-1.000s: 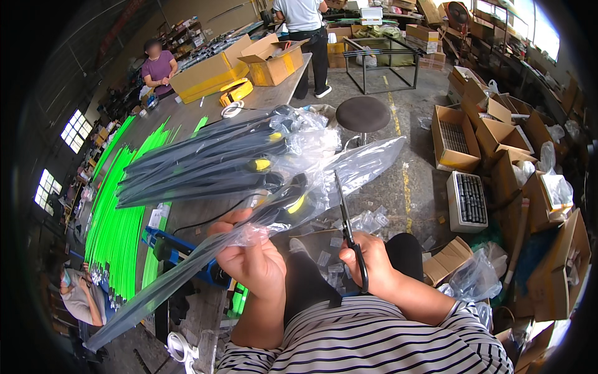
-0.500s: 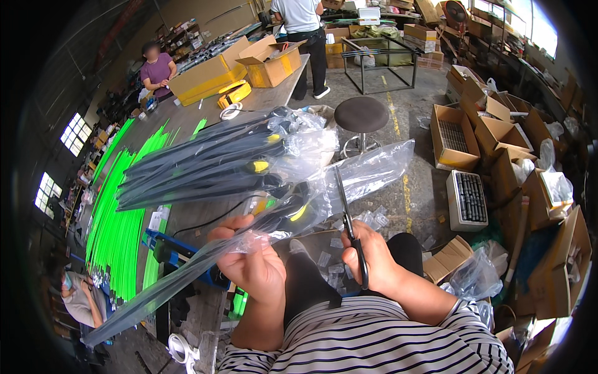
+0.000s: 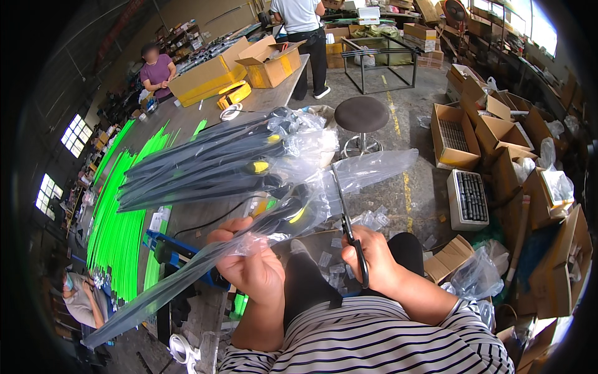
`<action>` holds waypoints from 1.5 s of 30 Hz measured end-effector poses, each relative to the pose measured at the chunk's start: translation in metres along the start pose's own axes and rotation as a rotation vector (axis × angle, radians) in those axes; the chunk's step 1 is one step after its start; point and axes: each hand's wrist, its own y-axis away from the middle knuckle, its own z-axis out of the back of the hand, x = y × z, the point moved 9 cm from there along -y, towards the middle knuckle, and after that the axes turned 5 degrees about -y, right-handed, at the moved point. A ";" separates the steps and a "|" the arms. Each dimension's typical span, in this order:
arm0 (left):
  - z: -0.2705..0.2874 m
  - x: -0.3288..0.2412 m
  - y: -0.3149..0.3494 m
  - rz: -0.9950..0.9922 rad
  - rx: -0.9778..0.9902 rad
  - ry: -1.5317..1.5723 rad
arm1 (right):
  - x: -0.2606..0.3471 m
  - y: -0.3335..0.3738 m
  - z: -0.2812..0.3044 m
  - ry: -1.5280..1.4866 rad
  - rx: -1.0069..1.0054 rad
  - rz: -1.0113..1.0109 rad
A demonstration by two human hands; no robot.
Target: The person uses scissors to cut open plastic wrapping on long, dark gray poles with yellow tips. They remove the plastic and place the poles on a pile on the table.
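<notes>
My left hand (image 3: 252, 265) is closed around a long clear plastic sleeve (image 3: 168, 293) running from lower left up toward the scissors. Inside it shows a dark item (image 3: 298, 198) with a yellow patch. Closed on black-handled scissors (image 3: 350, 234), my right hand (image 3: 374, 255) points the blades upward. The blades lie across the sleeve, whose loose clear end (image 3: 380, 167) extends to the right beyond them. Beside it on the table lie several similar dark items (image 3: 205, 168) in clear plastic, their yellow patches toward the right end.
Bright green rods (image 3: 118, 218) cover the left of the grey table (image 3: 199, 124). A blue tool (image 3: 180, 258) lies near my left hand. Beyond the table stands a round stool (image 3: 361, 115). Cardboard boxes (image 3: 458, 134) crowd the right floor. Other people work farther off.
The sleeve's loose end beyond the blades has bunched narrower and its upper corner has dropped a little. Both hands and the scissors have hardly moved.
</notes>
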 end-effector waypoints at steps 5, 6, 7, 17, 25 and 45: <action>0.000 0.001 0.001 0.016 0.002 0.006 | 0.000 -0.002 0.003 0.033 -0.005 0.024; -0.001 0.001 0.001 0.017 0.009 0.007 | 0.000 -0.002 0.003 0.033 -0.009 0.025; -0.001 0.002 0.001 0.019 0.016 0.009 | -0.002 -0.001 0.004 0.033 -0.010 0.012; 0.010 -0.009 -0.004 0.032 -0.019 -0.028 | -0.051 0.010 -0.001 -0.141 -0.028 -0.240; 0.110 -0.117 -0.044 -0.015 -0.241 -0.067 | -0.230 0.102 -0.015 -0.568 -0.098 -0.792; 0.530 -0.332 0.380 1.137 -1.418 -1.962 | -0.375 0.186 -0.067 -0.847 -0.109 -1.327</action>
